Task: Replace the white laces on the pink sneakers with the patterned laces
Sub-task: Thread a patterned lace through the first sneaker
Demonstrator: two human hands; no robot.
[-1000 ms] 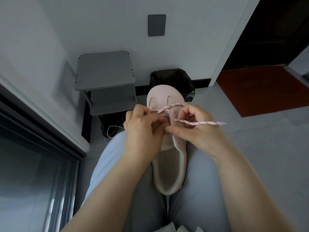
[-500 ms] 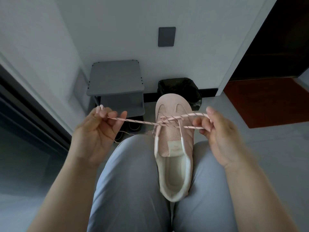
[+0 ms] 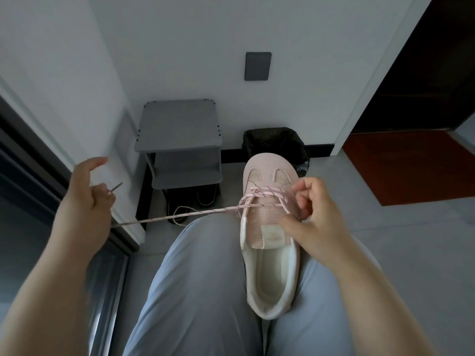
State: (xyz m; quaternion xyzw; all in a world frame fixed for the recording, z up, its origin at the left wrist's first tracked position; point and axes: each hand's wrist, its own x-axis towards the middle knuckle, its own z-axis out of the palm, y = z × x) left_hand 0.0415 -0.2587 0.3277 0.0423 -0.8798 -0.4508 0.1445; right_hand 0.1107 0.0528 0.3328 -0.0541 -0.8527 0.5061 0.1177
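1. Within the last half-second the left hand (image 3: 84, 201) drew the patterned lace (image 3: 180, 215) taut toward 9 o'clock, fingers curled round it, so that crossing looked snugged.
2. The right hand (image 3: 313, 214) pinched the lace at the 3 o'clock side of the lap-held pink sneaker (image 3: 270, 227).
3. The wall corner (image 3: 126, 201) crowded 9 o'clock, while 3 o'clock lay open.

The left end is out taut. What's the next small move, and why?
Probably bring the left hand in and thread its lace tip through the sneaker one row nearer the heel. The lace runs taut from sneaker to that hand, only the toe-end rows are crossed, and the right hand pinches the other end.
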